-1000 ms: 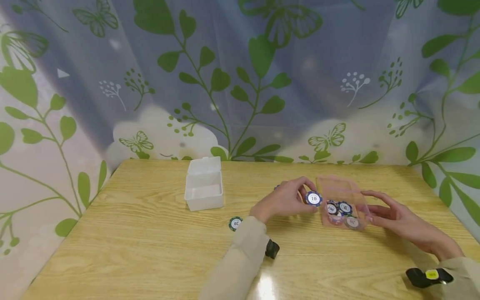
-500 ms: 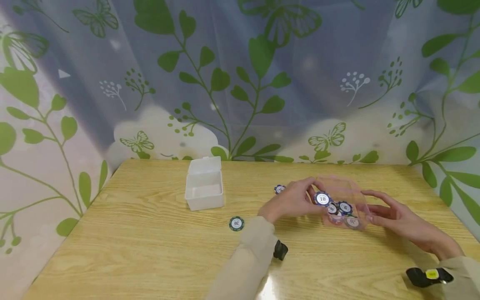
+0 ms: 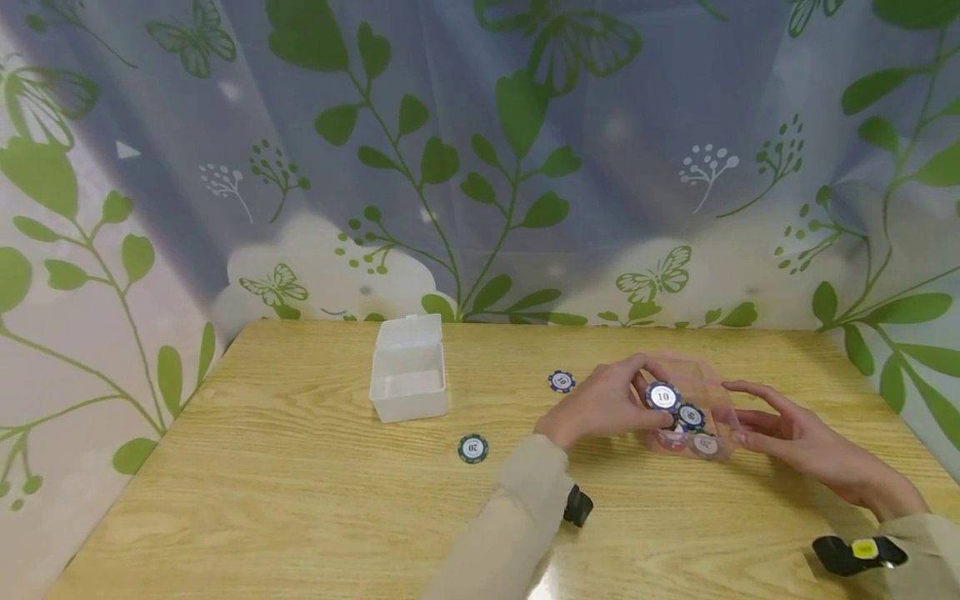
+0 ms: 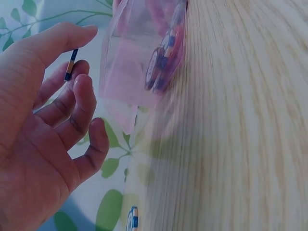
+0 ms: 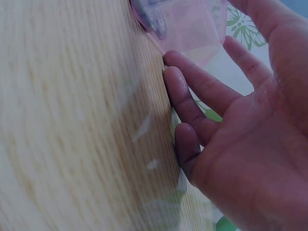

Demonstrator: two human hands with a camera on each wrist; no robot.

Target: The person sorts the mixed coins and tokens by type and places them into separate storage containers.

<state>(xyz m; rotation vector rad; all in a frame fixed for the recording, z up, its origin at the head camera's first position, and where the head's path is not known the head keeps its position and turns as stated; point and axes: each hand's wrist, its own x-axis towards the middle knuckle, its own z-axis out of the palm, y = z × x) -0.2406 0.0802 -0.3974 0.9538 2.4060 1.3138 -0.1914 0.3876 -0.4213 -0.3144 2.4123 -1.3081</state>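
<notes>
My left hand pinches a blue-and-white poker chip marked 10 between thumb and finger, over the left side of a clear pink box. In the left wrist view this chip shows edge-on. The box stands with its lid up and several chips inside, among them a dark blue chip and a chip marked 20. My right hand rests its fingertips on the box's right side. In the right wrist view the fingers of the right hand are loosely bent along the table at the box.
An open white box with its lid up stands left of centre on the wooden table. A green chip marked 20 lies in front of it. Another blue chip lies behind my left wrist. A patterned curtain hangs behind the table.
My left hand has moved right with the blue chip, from beside the pink box to over it. The loose blue chip on the table is now fully uncovered. The right hand has stayed put.
</notes>
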